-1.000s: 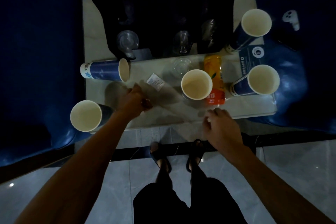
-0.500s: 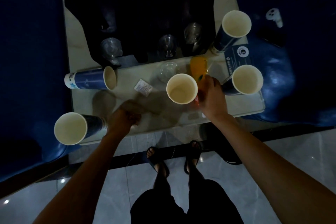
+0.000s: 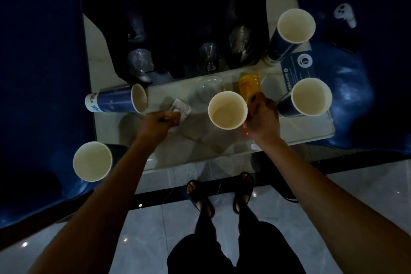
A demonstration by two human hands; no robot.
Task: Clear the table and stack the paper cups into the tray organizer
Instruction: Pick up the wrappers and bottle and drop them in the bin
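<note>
Dim table (image 3: 295,133): upright cups (image 3: 228,110) empty; R hand (image 3: 262,118) clamps orange bottle (image 3: 249,84), L hand (image 3: 160,123) fisted.

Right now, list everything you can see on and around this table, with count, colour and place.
paper cups: five, blue with cream insides; four upright at centre, far right, right edge and left near corner, one lying on its side at left
orange bottle: one, lying right of the centre cup
paper slip: one, white, left of centre
clear plastic lid: one, behind the centre cup
tray organizer: one, black, far side, clear glasses inside
blue card: one, right side
table: one, pale
white device: one, on the blue seat at right
feet in dark sandals: two, on the floor
left hand: fingers at the slip
right hand: closed on the bottle
</note>
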